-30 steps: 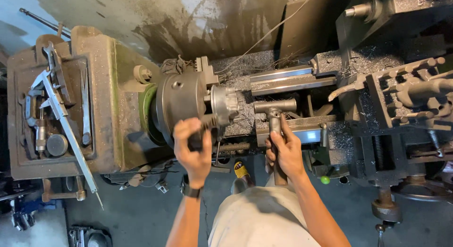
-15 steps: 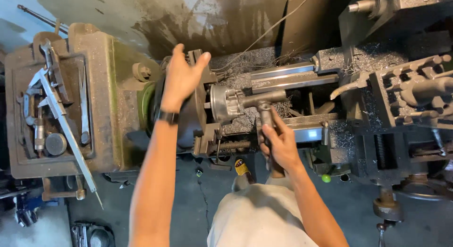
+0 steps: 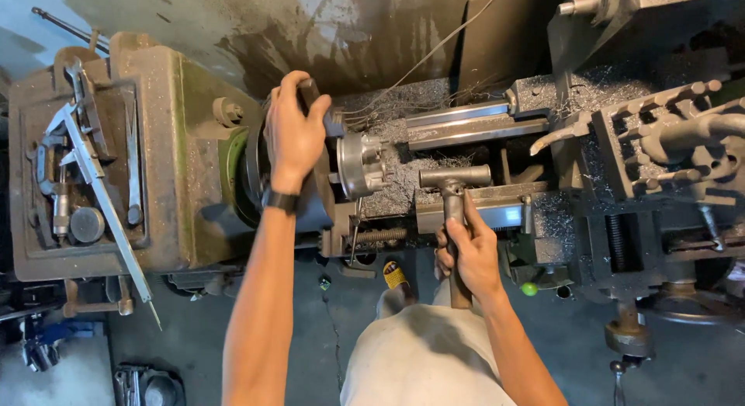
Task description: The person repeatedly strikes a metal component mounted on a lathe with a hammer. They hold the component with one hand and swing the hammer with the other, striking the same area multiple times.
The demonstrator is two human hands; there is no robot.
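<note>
The right hand (image 3: 471, 255) has its grip clamped on the rusty steel T-shaped hammer (image 3: 455, 200), handle running away from the body, head crosswise over the lathe bed. Farther off, the left hand (image 3: 293, 134) clasps the dark round lathe chuck (image 3: 314, 181).

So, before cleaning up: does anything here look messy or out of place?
Yes: metal shavings lie heaped across the lathe bed beside the chuck, and loose measuring tools lie scattered on the headstock.
</note>
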